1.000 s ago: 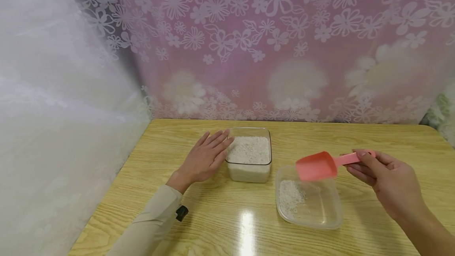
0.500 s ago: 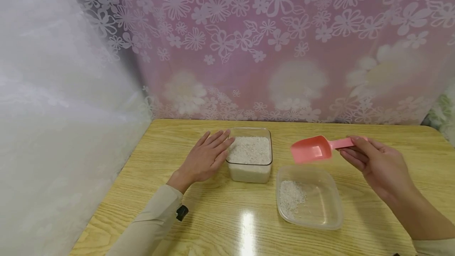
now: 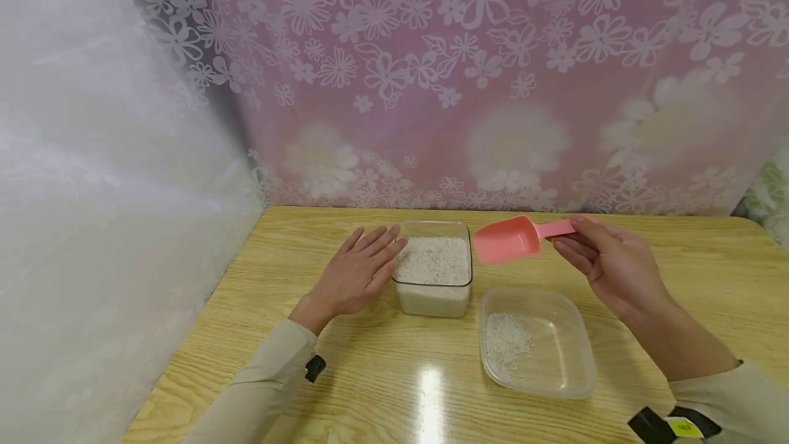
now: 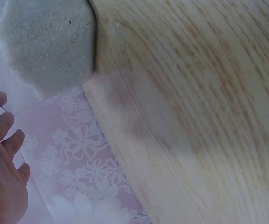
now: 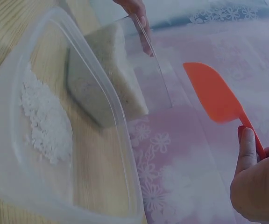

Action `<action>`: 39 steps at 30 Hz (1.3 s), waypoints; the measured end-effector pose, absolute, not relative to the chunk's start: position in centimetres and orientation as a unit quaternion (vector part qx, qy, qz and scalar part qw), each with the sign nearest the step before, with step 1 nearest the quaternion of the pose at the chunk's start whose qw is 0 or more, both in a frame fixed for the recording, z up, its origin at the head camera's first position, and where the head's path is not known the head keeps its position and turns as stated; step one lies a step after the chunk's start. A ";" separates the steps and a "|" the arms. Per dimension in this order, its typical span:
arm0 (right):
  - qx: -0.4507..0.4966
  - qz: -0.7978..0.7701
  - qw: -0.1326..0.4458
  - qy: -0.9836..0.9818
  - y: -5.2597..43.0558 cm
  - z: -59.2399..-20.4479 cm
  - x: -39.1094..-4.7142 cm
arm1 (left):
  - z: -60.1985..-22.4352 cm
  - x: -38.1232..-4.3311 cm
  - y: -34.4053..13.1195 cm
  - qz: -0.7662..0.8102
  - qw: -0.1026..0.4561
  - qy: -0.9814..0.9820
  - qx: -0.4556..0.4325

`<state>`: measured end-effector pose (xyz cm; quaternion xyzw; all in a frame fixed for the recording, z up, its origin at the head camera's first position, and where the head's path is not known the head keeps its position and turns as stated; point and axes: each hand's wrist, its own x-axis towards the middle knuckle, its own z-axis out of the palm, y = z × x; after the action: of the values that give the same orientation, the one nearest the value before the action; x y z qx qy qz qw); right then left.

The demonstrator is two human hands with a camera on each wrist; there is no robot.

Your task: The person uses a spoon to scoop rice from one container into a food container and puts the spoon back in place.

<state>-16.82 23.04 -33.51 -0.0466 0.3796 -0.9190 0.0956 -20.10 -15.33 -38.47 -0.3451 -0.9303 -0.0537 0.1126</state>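
My right hand [image 3: 622,266] pinches the handle of a pink scoop [image 3: 507,240], whose bowl hangs in the air just right of a clear square container [image 3: 433,301]. That container holds a deep fill of white rice [image 3: 434,259]. My left hand [image 3: 353,271] lies with fingers extended against its left rim; in the left wrist view the fingertips [image 4: 14,142] touch the clear wall. In front and to the right, a shallow translucent tub [image 3: 570,334] has a small heap of rice [image 3: 507,342] at its left side. From the right wrist view, the scoop [image 5: 213,91] shows its underside.
Both containers stand on a wood-grain table [image 3: 370,375]. Behind its back edge hangs a pink flowered curtain [image 3: 394,122], and a whitish sheet [image 3: 123,190] hangs along the left side. A black strap device [image 3: 672,425] sits on the right wrist.
My right hand has carried the scoop up, left and away from above the tub, toward the rice container. The left hand and both containers have stayed in place.
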 end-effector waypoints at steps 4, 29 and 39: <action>-0.045 -0.915 0.095 0.389 21.9 -33.4 -17.3 | -38.5 -20.1 -15.4 -0.050 0.114 -0.930 -0.346; -0.016 -0.859 0.086 0.505 18.0 -33.2 -20.2 | -38.4 -20.2 -15.4 -0.035 0.122 -0.928 -0.351; -0.014 -0.808 0.087 0.582 17.0 -32.6 -20.7 | -38.4 -20.2 -15.4 -0.039 0.119 -0.930 -0.347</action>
<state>-20.74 17.00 -32.62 -0.0137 0.5822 -0.8082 0.0875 -20.17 -15.41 -38.44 -0.3468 -0.9295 -0.0392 0.1192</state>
